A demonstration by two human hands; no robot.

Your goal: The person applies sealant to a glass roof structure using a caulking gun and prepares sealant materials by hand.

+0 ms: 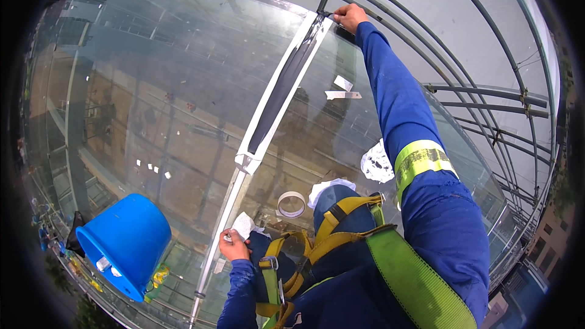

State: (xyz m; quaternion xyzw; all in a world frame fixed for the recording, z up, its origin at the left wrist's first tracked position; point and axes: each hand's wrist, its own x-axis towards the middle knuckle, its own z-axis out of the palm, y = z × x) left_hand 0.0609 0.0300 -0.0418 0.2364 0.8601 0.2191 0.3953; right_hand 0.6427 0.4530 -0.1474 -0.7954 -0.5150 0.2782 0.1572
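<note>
My right hand reaches far forward, its fingers pinched together at the far end of a seam between glass panels. Small dark stuff shows at its fingertips; whether it grips this I cannot tell. Along the seam runs a strip of dark grey sealant, glossy at its far end, with white masking tape down both sides. Close to my body, my left hand is closed on a crumpled white paper wad, beside the bare near part of the seam.
A roll of tape lies on the glass right of the seam. Nearby are crumpled paper and white scraps. A blue bucket lies tipped at left. Curved metal bars edge the glass; yellow harness straps cross my body.
</note>
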